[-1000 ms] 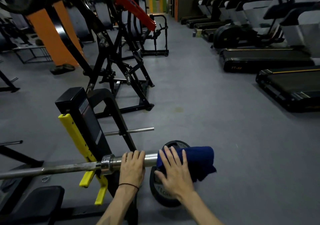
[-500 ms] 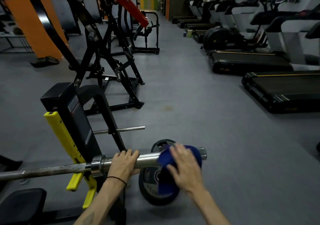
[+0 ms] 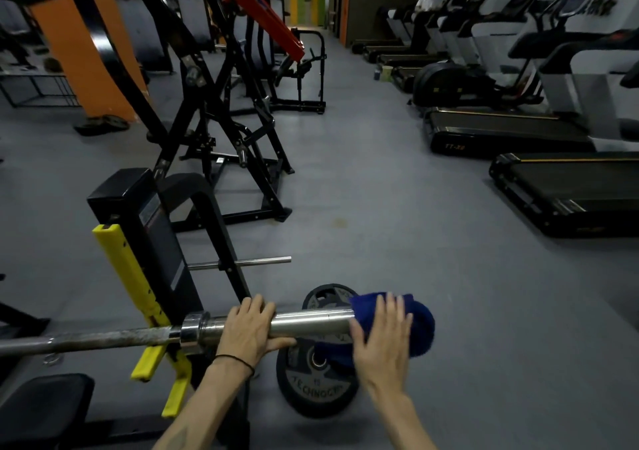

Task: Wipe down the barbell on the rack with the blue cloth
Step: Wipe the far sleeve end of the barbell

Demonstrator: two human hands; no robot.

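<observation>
my left hand [image 3: 249, 332] curls around the barbell [image 3: 304, 323] to steady it — right hand [image 3: 382, 340], fingers straight and slightly spread, presses the blue cloth [image 3: 420, 328] over the sleeve end.

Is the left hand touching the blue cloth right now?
Apart. The head view shows bare chrome sleeve between the left hand, gripping the barbell, and the blue cloth under the right hand.

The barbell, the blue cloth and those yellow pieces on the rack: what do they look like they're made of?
Barbell: metal, likely steel; the sleeve is bright and mirror-like, the thinner shaft duller and mottled.
Blue cloth: soft, fuzzy fabric, perhaps terry or microfibre; it bunches round the bar end.
Yellow pieces: probably moulded plastic; matte, even colour, rounded edges.
</observation>
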